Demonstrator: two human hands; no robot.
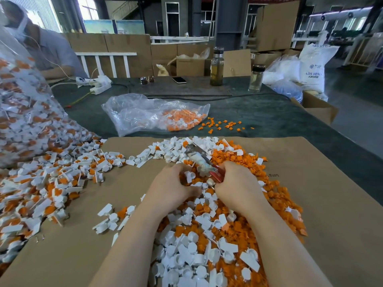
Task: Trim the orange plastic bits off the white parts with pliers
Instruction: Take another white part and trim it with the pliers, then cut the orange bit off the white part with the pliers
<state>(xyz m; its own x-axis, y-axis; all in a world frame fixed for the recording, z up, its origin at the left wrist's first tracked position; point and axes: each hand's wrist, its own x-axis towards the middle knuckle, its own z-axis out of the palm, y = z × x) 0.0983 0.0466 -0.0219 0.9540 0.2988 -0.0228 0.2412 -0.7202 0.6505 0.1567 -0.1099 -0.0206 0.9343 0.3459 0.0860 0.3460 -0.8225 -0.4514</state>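
My right hand (236, 183) grips the red handles of a pair of pliers (199, 160), whose taped metal jaws point up and left. My left hand (172, 183) holds a small white part (189, 176) right next to the pliers. Both hands hover over a heap of trimmed white parts (192, 251) mixed with orange bits (236, 160) on a cardboard sheet (310, 204). A pile of untrimmed white-and-orange parts (51, 183) spreads at the left of the sheet.
A big clear bag of parts (22, 112) leans at the far left. A smaller clear bag (153, 114) and loose orange bits (219, 124) lie on the dark table beyond. Two bottles (216, 67), a phone (179, 80), a power strip (99, 88) and a seated person (47, 50) are behind.
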